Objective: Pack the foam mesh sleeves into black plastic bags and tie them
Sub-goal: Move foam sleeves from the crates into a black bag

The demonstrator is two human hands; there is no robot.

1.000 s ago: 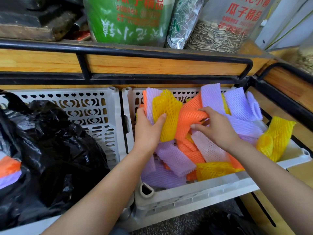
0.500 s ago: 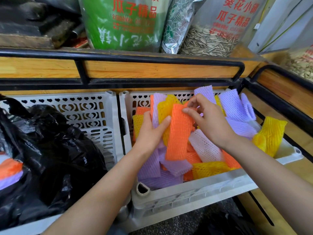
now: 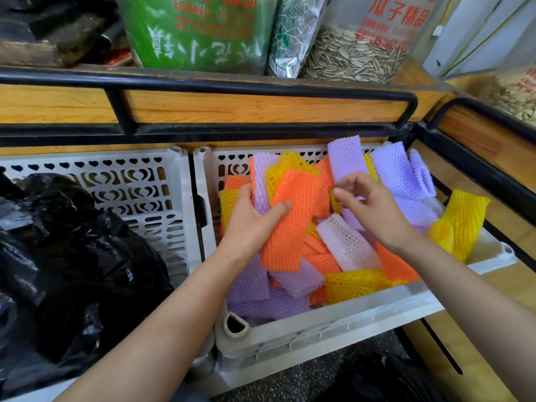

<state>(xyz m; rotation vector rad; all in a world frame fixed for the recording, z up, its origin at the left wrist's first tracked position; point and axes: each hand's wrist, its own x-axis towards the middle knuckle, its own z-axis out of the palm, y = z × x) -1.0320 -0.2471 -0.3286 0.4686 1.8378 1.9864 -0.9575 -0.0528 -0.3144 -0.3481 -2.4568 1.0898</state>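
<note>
Foam mesh sleeves (image 3: pixel 345 245) heaped in white crate (image 3: pixel 333 323) at centre right, left hand (image 3: pixel 249 227) gripping a bunch, thumb across top orange sleeve (image 3: pixel 290 224), right hand (image 3: pixel 377 213) just beside, fingers loosely curled, apparently holding nothing, black plastic bag (image 3: pixel 72 271) in neighbouring crate (image 3: pixel 145 181), lower left.

The crumpled black plastic bag (image 3: pixel 72 271) runs off the left edge, contents hidden. The left hand (image 3: pixel 249 227) hides its fingers behind a bunch of orange, yellow and purple foam mesh sleeves (image 3: pixel 293 219) (only the thumb shows plainly)
</note>
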